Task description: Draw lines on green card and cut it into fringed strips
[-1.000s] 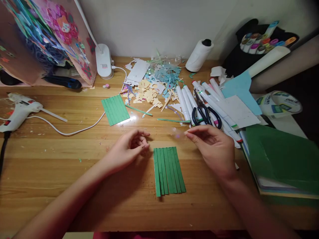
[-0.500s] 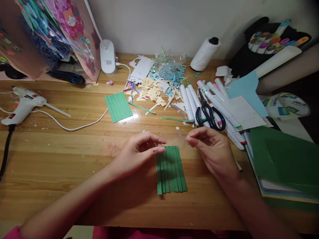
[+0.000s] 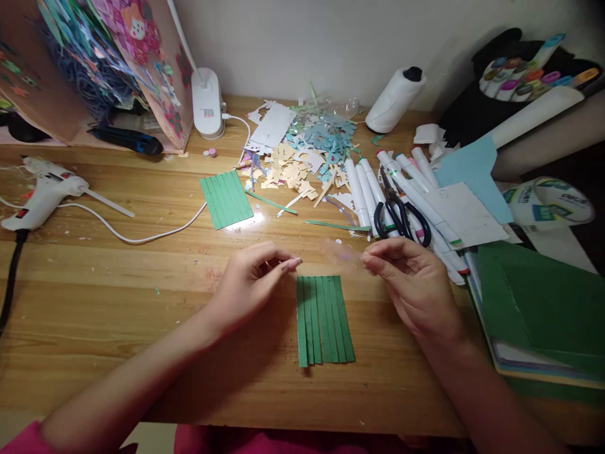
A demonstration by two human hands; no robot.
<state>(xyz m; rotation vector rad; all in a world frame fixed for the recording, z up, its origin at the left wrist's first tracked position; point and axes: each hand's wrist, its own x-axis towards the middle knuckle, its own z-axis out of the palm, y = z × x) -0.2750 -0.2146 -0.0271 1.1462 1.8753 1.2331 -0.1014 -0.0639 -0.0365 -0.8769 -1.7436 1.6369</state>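
My right hand (image 3: 413,284) is closed in a pinch on a strip of clear tape (image 3: 341,253). The strip is see-through and sticks out leftward, above the top edge of a green paper piece (image 3: 326,321). That piece lies flat on the wooden desk, cut lengthwise into several narrow strips set side by side. My left hand (image 3: 253,280) hovers at the piece's upper left corner. Its thumb and forefinger are pressed together, and what they hold, if anything, cannot be made out. A second green piece (image 3: 227,199) with similar lines lies farther back on the left.
Paper scraps (image 3: 302,148) are heaped against the wall. Black-handled scissors (image 3: 401,217) rest on white markers (image 3: 428,189). A tape roll (image 3: 551,202) and green sheets (image 3: 543,302) are at the right. A glue gun (image 3: 45,189) lies left, beyond a white cable (image 3: 142,241).
My left hand has moved left, off the green paper's top edge, and its fingers have closed together. My right hand has shifted slightly right with the clear tape.
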